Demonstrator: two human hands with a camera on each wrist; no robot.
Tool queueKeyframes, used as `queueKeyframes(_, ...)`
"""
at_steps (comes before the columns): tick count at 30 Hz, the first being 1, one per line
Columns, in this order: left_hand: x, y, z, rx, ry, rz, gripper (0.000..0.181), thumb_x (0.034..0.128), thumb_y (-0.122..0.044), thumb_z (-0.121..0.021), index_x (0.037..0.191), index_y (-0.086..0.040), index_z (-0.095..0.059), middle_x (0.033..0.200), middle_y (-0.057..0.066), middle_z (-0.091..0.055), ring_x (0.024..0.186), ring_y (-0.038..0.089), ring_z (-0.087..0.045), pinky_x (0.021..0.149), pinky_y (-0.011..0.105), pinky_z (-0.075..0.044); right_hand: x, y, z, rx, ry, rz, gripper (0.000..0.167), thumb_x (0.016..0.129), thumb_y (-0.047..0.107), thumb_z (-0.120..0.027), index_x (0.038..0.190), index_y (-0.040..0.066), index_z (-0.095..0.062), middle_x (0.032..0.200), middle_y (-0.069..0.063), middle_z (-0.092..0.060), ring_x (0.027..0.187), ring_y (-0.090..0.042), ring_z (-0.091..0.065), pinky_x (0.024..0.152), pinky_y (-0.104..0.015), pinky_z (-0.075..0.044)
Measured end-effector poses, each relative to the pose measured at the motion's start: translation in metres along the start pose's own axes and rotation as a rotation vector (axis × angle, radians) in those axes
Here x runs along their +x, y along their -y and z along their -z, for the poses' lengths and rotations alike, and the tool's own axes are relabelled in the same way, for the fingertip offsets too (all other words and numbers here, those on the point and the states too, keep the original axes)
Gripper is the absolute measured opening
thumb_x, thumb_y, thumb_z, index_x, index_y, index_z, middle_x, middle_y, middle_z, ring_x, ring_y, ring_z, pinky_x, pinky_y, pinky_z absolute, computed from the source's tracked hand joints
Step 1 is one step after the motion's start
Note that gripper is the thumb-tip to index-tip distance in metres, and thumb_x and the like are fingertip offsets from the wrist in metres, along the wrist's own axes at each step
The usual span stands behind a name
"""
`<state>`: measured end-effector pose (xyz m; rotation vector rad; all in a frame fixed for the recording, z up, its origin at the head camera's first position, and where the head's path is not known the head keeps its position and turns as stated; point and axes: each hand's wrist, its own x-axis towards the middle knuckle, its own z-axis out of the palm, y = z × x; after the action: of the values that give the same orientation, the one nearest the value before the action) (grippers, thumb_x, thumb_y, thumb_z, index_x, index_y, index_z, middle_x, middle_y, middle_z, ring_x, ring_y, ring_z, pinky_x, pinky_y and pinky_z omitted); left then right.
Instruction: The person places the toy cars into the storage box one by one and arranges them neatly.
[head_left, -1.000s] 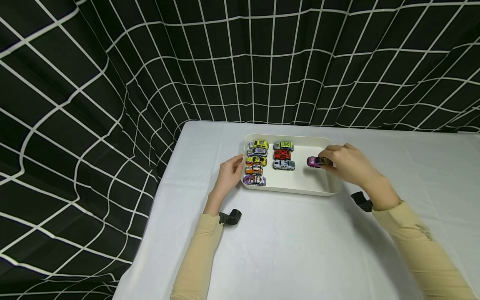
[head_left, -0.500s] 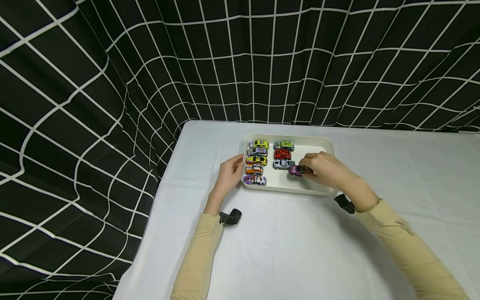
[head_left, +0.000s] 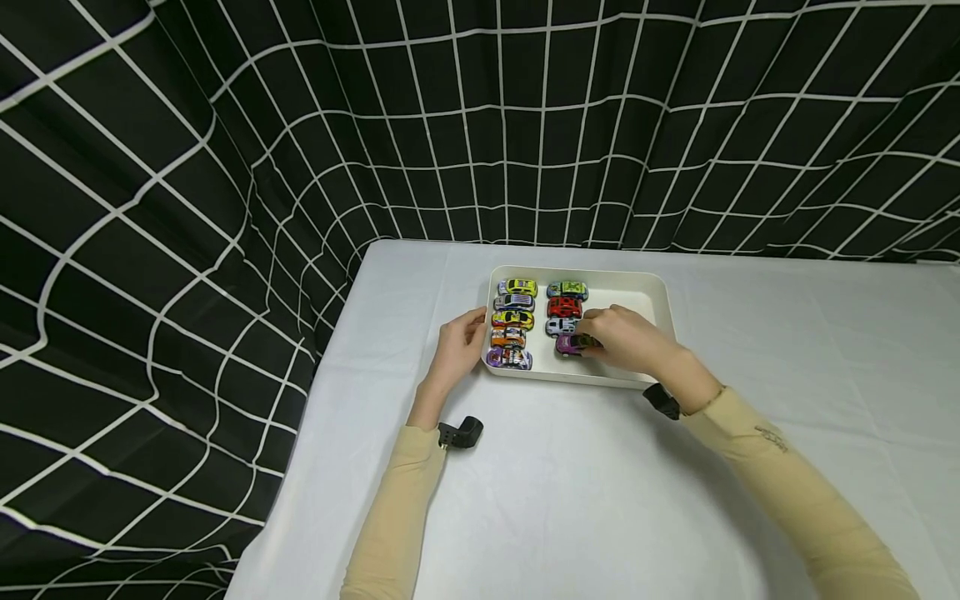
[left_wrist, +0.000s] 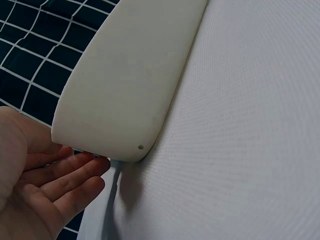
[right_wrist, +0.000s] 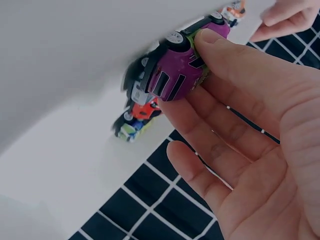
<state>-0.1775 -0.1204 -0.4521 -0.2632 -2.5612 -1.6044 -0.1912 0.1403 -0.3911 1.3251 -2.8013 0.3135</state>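
Observation:
My right hand (head_left: pixel 626 337) pinches a purple toy car (head_left: pixel 570 345) between thumb and fingers, inside a white tray (head_left: pixel 660 333). In the right wrist view the purple toy car (right_wrist: pixel 172 75) shows its wheels and black stripes. Just behind it sits a white-grey toy car (head_left: pixel 559 327), with a red toy car (head_left: pixel 564 307) and a green-blue toy car (head_left: pixel 567 290) farther back in the same column. My left hand (head_left: pixel 460 346) rests against the tray's left end. The left wrist view shows its loosely bent fingers (left_wrist: pixel 75 182) at the tray's outer wall (left_wrist: pixel 120 85).
Along the tray's left side runs another column of several toy cars, among them an orange one (head_left: pixel 507 337) and a purple-white one (head_left: pixel 510 358). A white cloth (head_left: pixel 570 475) covers the table. Black curtains with white grid lines (head_left: pixel 570 125) hang behind and at the left.
My right hand has carried the purple toy car leftward and nearer the tray's front wall, to just in front of the white-grey car. My left hand has stayed at the tray's left end.

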Motion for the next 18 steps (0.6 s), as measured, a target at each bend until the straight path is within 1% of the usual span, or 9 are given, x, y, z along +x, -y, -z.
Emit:
queueKeyframes(11,0.0004,0.001,-0.0004,0.002,-0.002,0.004,0.034,0.0922,0.0,-0.051,0.125,0.01,-0.052,0.112,0.023,-0.061,0.097,0.028,-0.063,0.083,0.026,-0.053,0.0094,0.002,-0.0085,0.026,0.047,0.002,0.017,0.07,0.007,-0.079,0.082,0.004,-0.068,0.078,-0.005,-0.064,0.069,-0.017,-0.06,0.07,-0.042,-0.051)
queueKeyframes(18,0.0007,0.0016,-0.0007,-0.004,0.001,0.01,0.034,0.092,0.001,-0.051,0.125,0.009,-0.052,0.113,0.023,-0.061,0.097,0.028,-0.063,0.082,0.027,-0.053,0.0108,0.0021,-0.0106,0.023,0.047,-0.001,0.015,0.07,0.006,-0.079,0.078,0.004,-0.067,0.075,-0.004,-0.062,0.066,-0.015,-0.058,0.067,-0.041,-0.05)
